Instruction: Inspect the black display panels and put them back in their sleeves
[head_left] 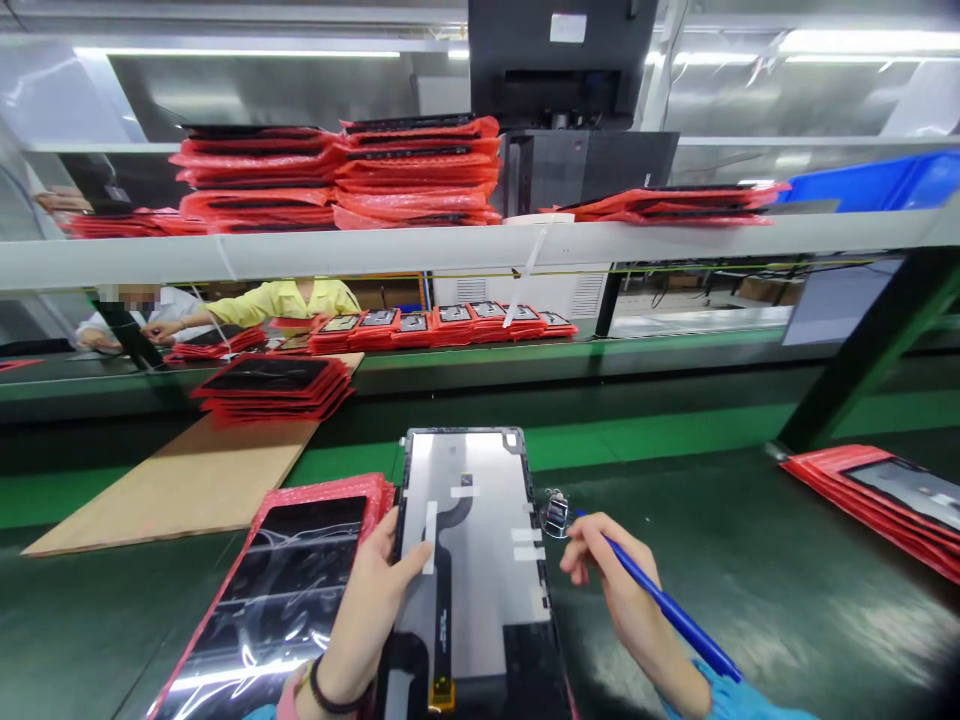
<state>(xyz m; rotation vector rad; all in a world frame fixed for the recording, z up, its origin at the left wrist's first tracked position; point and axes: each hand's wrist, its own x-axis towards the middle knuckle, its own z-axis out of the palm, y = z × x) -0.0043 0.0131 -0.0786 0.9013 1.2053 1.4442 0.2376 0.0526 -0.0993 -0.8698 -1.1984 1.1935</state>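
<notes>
Left edge of the panel (480,560) in the left hand (371,600), right hand (619,585) just beside, tight around a blue pen (670,612).

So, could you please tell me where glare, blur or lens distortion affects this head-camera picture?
Head view: the strip lights throw glare streaks across the red-bagged stack beside the left hand and a sheen on the belt; the shelf bows from wide-angle distortion; edges go soft, while the panel and right hand with its pen are sharp.
</notes>
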